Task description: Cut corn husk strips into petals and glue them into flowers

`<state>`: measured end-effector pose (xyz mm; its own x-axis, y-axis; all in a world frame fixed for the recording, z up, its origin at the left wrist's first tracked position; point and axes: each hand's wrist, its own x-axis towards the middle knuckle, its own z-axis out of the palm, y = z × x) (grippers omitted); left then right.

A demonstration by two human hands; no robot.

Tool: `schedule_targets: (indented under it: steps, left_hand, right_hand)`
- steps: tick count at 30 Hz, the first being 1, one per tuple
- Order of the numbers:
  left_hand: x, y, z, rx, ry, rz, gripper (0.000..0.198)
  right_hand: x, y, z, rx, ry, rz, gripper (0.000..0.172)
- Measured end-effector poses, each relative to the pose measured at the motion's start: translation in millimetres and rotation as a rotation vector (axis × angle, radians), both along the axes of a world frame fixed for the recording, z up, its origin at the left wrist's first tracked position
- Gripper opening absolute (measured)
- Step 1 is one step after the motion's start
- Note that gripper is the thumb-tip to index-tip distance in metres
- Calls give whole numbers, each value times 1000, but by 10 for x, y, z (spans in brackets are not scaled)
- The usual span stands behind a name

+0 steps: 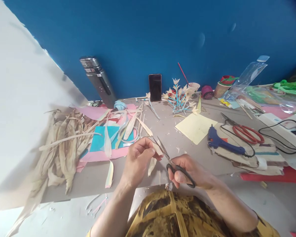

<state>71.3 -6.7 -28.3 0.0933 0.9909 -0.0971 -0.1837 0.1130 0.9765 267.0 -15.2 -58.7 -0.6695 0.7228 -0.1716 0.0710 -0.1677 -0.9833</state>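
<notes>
My left hand (137, 160) is closed in a pinch on a pale strip of dried husk (153, 163) that hangs down from the fingers. My right hand (190, 171) grips small black-handled scissors (174, 163), fingers through the loops, with the blades open and pointing up and left at the strip. Both hands hover just above the grey table (167, 131), near its front edge. More cut husk pieces (109, 174) lie on the table below my left hand.
A pile of dried husks (61, 144) lies left, beside pink and blue paper (106, 141). A blue glue gun (222, 142) and red-handled scissors (246, 133) lie right. A flask (98, 80), a phone (155, 87) and a paper flower model (179, 97) stand at the back.
</notes>
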Motion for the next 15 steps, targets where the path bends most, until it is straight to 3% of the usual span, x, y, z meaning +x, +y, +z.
schedule_targets:
  steps: [7,15]
  left_hand:
    - [-20,1,5,2,106,-4,6]
    - [-32,13,-8,11,79,-31,6]
  right_hand:
    - [2,-10,-29,-29,-49,-28,53]
    - [4,-14,-75,-80,-17,-33,50]
